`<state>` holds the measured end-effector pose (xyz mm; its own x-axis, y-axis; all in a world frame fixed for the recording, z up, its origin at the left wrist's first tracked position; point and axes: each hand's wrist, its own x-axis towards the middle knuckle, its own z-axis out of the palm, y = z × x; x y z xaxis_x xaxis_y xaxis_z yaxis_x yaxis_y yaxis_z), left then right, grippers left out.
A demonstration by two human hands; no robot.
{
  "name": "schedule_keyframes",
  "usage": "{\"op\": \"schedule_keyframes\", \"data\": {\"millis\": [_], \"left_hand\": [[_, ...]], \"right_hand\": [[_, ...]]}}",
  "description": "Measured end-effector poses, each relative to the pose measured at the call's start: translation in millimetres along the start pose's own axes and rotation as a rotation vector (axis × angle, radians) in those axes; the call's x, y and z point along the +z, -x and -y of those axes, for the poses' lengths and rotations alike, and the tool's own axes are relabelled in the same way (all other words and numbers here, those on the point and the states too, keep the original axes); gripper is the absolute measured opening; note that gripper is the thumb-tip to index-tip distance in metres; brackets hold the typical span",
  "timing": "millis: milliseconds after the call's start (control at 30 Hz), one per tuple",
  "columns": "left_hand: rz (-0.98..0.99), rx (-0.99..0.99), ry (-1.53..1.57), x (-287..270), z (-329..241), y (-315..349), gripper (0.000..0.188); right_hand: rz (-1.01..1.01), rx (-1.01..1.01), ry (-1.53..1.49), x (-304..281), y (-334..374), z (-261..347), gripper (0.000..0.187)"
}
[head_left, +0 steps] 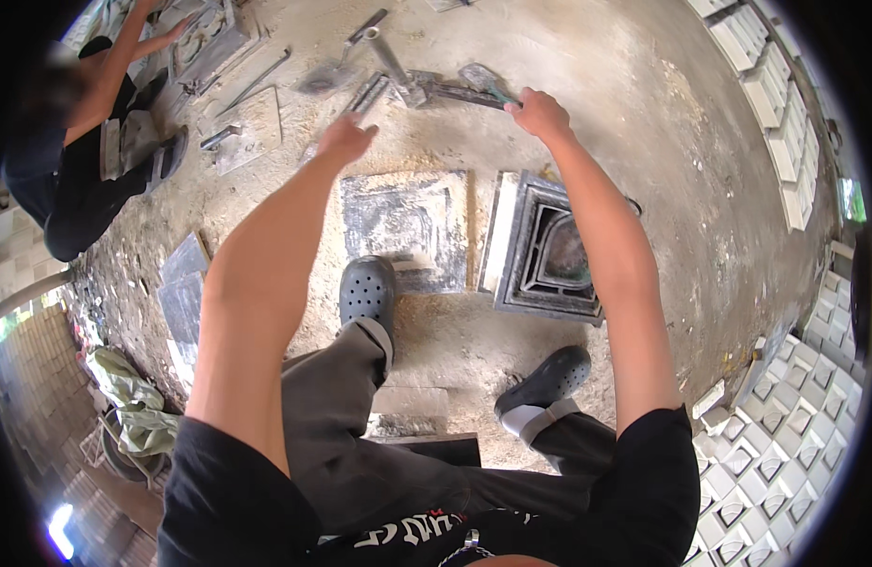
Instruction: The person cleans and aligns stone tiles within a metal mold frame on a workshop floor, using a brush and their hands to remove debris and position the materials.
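Observation:
My right hand reaches forward and closes around the teal handle of a small trowel on the ground. A long dark metal bar runs beside it, ending close to my fingers. My left hand hangs nearer to me, thumb apart from the fingers, with nothing visible in it. Just beyond it lies a grey metal bar. An upright metal tamper with a tube handle stands between the hands. Below them are a dusty square plate and a dark metal mould frame set against a pale slab.
At the far left another person crouches among tools. A flat board with a handled float lies near them. Pale patterned tiles stand in rows at right, more at far right. My shoes flank the plate and frame.

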<state>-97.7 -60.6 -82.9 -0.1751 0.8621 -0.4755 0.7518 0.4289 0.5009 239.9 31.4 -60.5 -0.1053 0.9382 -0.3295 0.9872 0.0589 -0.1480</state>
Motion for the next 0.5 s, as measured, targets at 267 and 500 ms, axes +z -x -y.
{"op": "schedule_keyframes", "data": {"millis": [267, 500], "left_hand": [[-0.377, 0.239, 0.284, -1.8, -57.4, -6.3, 0.086], [-0.518, 0.125, 0.271, -21.2, -95.9, -9.3, 0.057]], "right_hand": [[-0.007, -0.033, 0.182, 27.2, -17.8, 50.8, 0.050], [-0.121, -0.170, -0.340, 7.1, 3.5, 55.2, 0.046]]}}
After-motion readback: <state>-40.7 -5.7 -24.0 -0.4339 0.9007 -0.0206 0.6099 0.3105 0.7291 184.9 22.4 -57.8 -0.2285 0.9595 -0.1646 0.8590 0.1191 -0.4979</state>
